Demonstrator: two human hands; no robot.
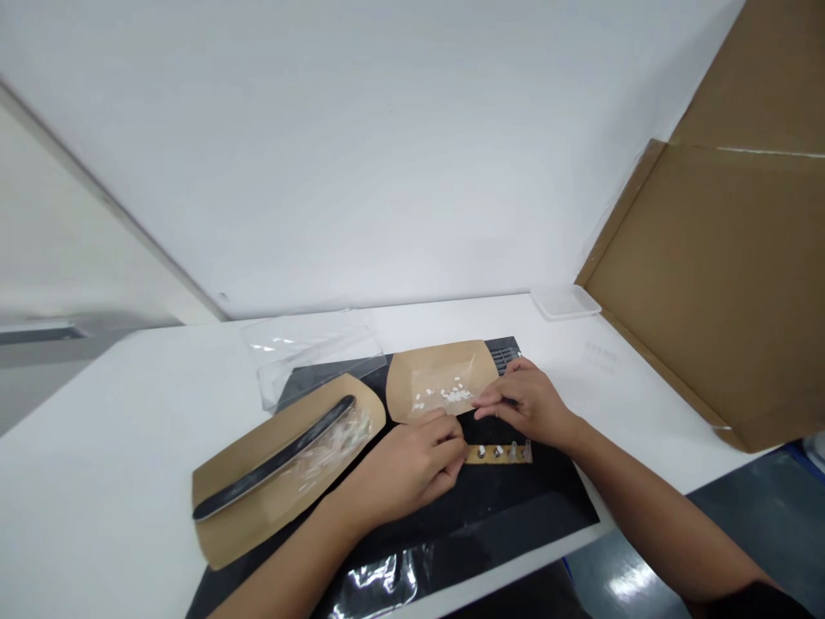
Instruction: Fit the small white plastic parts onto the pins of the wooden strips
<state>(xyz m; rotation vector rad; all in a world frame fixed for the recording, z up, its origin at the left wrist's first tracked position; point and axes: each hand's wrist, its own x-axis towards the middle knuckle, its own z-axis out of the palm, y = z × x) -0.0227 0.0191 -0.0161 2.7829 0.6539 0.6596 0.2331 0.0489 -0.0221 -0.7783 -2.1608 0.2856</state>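
Observation:
My left hand (422,460) is closed at the left end of a narrow tan strip (506,456), its fingertips hiding that end. Small white pieces and short clear tubes sit along the strip's visible part. Just over the right front edge of a brown paper tray (400,387), my right hand (525,401) has thumb and fingers pinched together. Whatever is between them is too small to make out; a dark bit shows by the fingers. Small white pellets (456,395) lie scattered in that tray.
Left of my hands, a longer brown tray (223,486) holds a black emery-board-like stick (277,464) and many clear slivers (335,443). A black mat (503,516) lies beneath. Clear plastic sheets (309,340), a clear lid (565,303) and an upright cardboard box (715,284) stand around.

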